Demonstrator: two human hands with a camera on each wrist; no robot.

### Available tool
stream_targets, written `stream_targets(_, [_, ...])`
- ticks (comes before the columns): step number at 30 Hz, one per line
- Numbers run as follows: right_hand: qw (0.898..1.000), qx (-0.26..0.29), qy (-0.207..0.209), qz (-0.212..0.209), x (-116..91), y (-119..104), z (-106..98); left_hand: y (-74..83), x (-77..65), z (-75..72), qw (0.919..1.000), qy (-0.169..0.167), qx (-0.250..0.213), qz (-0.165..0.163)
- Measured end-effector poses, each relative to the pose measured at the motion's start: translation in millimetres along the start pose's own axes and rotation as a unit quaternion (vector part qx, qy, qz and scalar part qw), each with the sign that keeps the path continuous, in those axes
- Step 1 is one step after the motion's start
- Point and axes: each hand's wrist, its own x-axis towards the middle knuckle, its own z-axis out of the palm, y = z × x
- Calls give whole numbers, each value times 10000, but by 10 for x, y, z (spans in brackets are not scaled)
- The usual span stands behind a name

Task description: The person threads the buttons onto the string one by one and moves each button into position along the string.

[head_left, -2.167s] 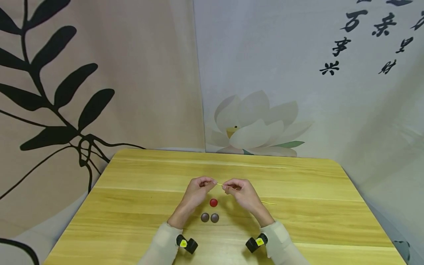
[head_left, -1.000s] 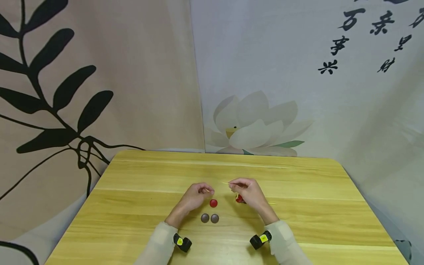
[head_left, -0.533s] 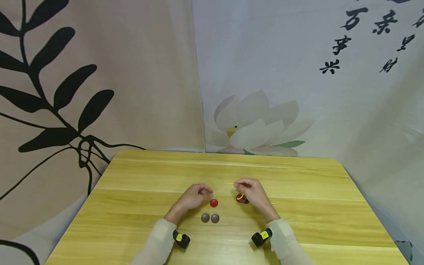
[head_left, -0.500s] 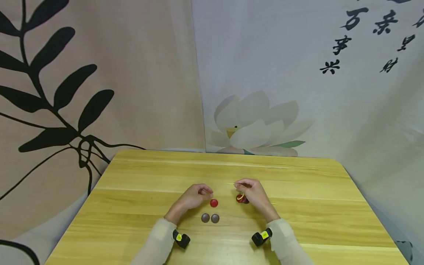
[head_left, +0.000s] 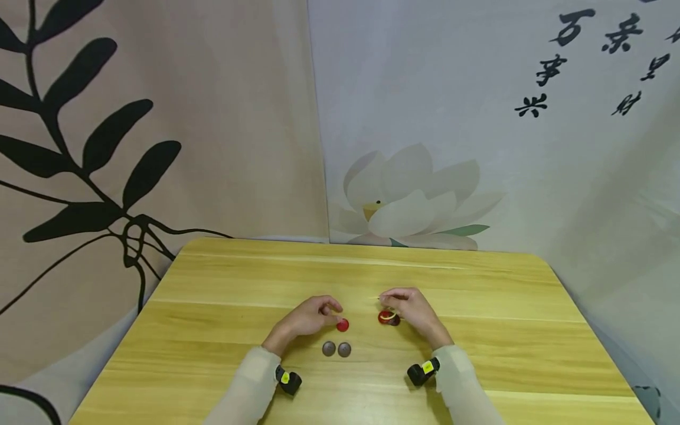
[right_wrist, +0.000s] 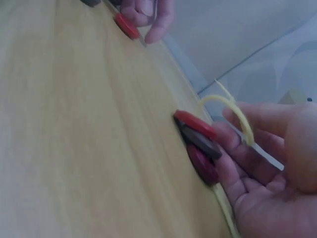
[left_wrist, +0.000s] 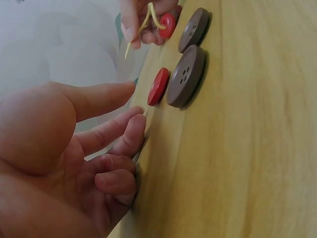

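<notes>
My left hand [head_left: 310, 316] reaches beside a loose red button [head_left: 342, 325] lying on the table. In the left wrist view, its thumb and forefinger are spread, with a small gap to that red button [left_wrist: 158, 87]. My right hand [head_left: 413, 308] pinches a yellow cord [right_wrist: 242, 119] between thumb and fingers, a short tip sticking out. The cord loops down into a red button [right_wrist: 195, 124], which rests in a row with a brown button [right_wrist: 200, 141] and a dark red one [right_wrist: 202, 164]. The other fingers lie against this row. More cord trails out behind it.
Two brown four-hole buttons, one on the left [head_left: 329, 349] and one on the right [head_left: 344, 349], lie side by side nearer the person. The wooden table [head_left: 239, 360] ends at a printed cloth backdrop [head_left: 239, 147].
The left hand has let go of the cord tip and come down to the loose red button, fingers spread. The right hand has moved slightly right with the cord, and the threaded buttons now show.
</notes>
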Motion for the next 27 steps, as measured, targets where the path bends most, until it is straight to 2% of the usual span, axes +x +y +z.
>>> stream_targets(6, [9998, 94, -174, 56, 13, 39, -36, 12, -4, 10, 10000, -42, 49, 67])
stream_targets(13, [9996, 127, -195, 138, 6, 42, -50, 26, -4, 21, 9997, -62, 198, 142])
stream_targets(27, [9991, 263, -272, 174, 3, 40, -44, 14, -22, 33, 9987, 1, 500, 91])
